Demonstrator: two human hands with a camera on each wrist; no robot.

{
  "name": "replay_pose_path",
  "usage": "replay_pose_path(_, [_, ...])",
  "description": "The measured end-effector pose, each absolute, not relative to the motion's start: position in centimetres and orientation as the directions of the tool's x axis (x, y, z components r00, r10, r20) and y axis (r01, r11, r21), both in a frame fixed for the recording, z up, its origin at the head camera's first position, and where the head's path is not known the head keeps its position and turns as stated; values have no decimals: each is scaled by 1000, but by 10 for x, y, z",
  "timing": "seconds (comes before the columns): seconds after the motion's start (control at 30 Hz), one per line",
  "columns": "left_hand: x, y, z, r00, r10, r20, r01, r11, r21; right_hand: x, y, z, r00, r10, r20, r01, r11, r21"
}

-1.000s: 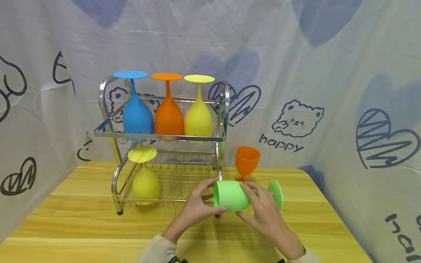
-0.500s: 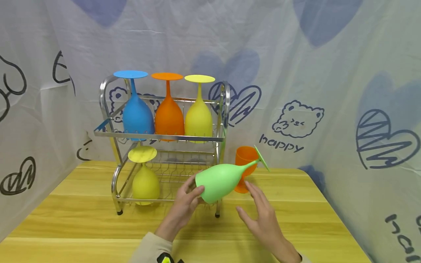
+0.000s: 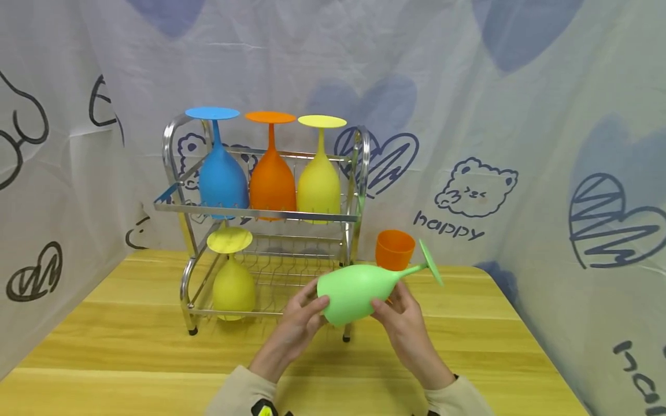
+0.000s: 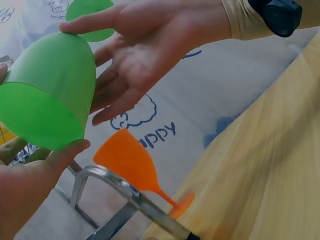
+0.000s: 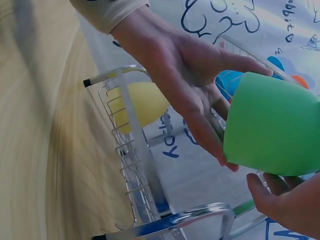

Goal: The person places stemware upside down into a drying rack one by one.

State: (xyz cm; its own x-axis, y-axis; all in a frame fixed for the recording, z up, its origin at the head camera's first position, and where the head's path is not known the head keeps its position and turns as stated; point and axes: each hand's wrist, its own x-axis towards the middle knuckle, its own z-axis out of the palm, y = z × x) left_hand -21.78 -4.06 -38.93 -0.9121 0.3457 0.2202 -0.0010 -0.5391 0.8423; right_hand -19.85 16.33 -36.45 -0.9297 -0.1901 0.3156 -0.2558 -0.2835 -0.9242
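Note:
A green wine glass (image 3: 356, 292) lies tilted above the table, mouth toward the left and foot raised at the right. My left hand (image 3: 299, 323) grips its bowl at the rim, thumb on the near side and fingers behind. At the stem end of the bowl, my right hand (image 3: 408, 329) holds it with the thumb in front; its other fingers are partly hidden behind the glass. The left wrist view looks into the open mouth of the green glass (image 4: 45, 110). Just behind it, an orange wine glass (image 3: 395, 249) stands upright, its lower part covered in the head view.
A two-tier metal rack (image 3: 260, 214) stands left of centre. Upside down on its top tier are blue (image 3: 224, 179), orange (image 3: 273, 182) and yellow (image 3: 319, 185) wine glasses. Another yellow glass (image 3: 234, 289) sits inverted on the lower tier at left. Printed cloth (image 3: 468, 115) surrounds the table.
The green glass has swung from foot at lower right to foot raised. My right hand came off it, then took hold of the bowl again near the stem. The head view shifted slightly.

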Motion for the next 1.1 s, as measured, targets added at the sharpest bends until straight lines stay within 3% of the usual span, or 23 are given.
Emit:
replay_pose_path(0.23, [-216, -46, -393, -923, 314, 222, 54, -466, 883, -201, 156, -370, -926, -121, 358, -319, -259, -912])
replay_pose_path(0.47, [-203, -63, -392, -929, 263, 259, 199, -234, 952, -205, 147, -373, -898, -85, 432, -417, -147, -897])
replay_pose_path(0.6, [-193, -83, -394, -935, 223, 276, 263, -86, 961, -211, 138, -376, -809, -129, 573, -574, -37, -818])
replay_pose_path(0.83, [-174, -129, -402, -932, 37, 360, 361, 179, 915, -224, 122, -382, -590, -169, 790, -807, 164, -567])
replay_pose_path(0.93, [-170, -151, -401, -925, -74, 373, 345, 254, 904, -227, 116, -385, -522, -192, 831, -849, 210, -485])
replay_pose_path(1.1, [-175, -188, -395, -897, -301, 323, 224, 322, 920, -233, 105, -389, -453, -217, 865, -889, 172, -424])
